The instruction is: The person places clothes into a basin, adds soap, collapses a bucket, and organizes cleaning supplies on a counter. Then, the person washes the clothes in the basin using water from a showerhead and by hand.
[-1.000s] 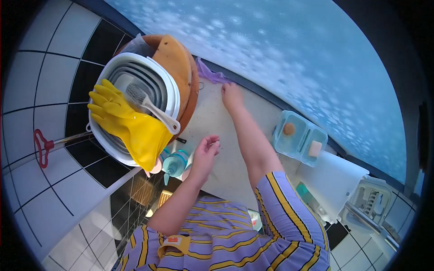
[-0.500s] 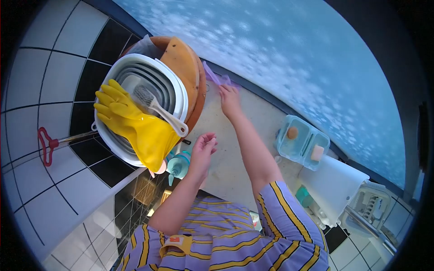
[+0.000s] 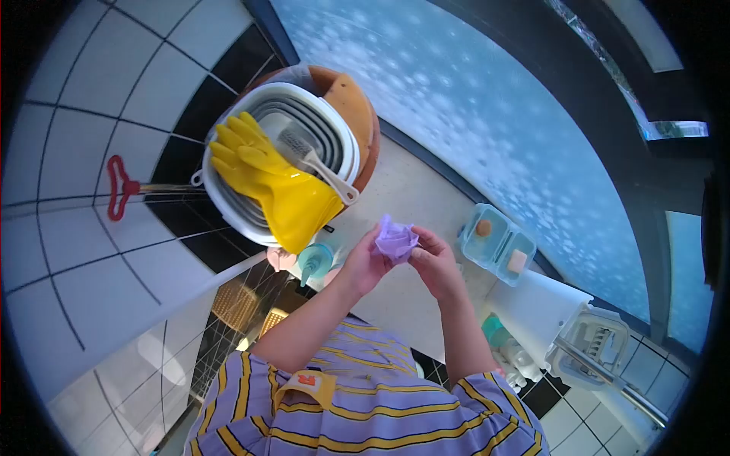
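Observation:
A crumpled, thin purple plastic bag (image 3: 395,239) is bunched up in front of my body, above the pale counter. My left hand (image 3: 366,264) has its fingers closed on the bag's left side. From the right, my right hand (image 3: 438,264) pinches the other side with thumb and fingers. Left of my hands, a yellow rubber glove (image 3: 296,209) lies over a white and grey collapsible basin (image 3: 219,194). A brush with a white handle (image 3: 331,175) rests in that basin.
An orange-brown tub (image 3: 370,140) stands under the basin. Near my left forearm is a teal pump bottle (image 3: 315,260). A blue two-part soap box (image 3: 498,243) holds two soaps, beside a white board (image 3: 544,304). The frosted window (image 3: 471,114) borders the counter (image 3: 407,171).
My right hand has drawn the purple bag from the window edge back toward my body. My left hand has come up to it, and both hands now hold it.

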The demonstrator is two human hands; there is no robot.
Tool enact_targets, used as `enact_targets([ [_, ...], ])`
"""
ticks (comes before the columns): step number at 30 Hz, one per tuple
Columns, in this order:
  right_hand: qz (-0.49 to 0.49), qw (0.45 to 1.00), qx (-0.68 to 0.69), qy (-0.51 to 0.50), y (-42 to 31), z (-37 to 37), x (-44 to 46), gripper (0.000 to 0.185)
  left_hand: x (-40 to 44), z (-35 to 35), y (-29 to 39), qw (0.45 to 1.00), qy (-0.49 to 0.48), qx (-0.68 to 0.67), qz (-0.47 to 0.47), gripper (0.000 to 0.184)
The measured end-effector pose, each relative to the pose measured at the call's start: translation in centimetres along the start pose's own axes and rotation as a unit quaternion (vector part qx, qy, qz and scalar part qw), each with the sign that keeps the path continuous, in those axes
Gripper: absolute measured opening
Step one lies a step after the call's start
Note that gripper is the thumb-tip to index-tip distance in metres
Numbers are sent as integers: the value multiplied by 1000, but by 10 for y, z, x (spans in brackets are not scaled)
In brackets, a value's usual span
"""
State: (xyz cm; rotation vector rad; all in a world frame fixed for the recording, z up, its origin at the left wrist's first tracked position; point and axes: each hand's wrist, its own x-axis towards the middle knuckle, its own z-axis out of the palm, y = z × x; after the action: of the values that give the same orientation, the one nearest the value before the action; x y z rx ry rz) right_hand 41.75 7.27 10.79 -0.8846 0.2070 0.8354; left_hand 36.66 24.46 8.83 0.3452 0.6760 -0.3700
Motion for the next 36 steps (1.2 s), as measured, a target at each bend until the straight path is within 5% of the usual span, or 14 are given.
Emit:
enact_targets([
  [2,-1,1000,11,-4,-17,30,-12,44,-32,20,6,998,26,41,44,39],
  [6,-75,995,-55,-46,-25,81,1,42,-91,46,56,951,55,135,273,37],
  [11,-184,958,-205,-78,-24,169,67,41,-115,63,147,767,81,285,569,57],
  [16,-355,761,-544,-1,7,172,81,46,-109,0,140,655,209,458,563,63],
  [17,-332,791,-514,-1,9,166,70,43,-115,-4,130,617,211,501,569,63],
  [22,-172,902,-396,1,13,105,-1,28,-149,-31,76,736,168,483,445,30],
  [31,32,908,-399,120,83,-28,-142,22,-159,-84,-19,730,84,639,227,24],
  [36,25,906,-374,196,140,-66,-167,22,-134,-103,-67,679,33,724,115,28],
])
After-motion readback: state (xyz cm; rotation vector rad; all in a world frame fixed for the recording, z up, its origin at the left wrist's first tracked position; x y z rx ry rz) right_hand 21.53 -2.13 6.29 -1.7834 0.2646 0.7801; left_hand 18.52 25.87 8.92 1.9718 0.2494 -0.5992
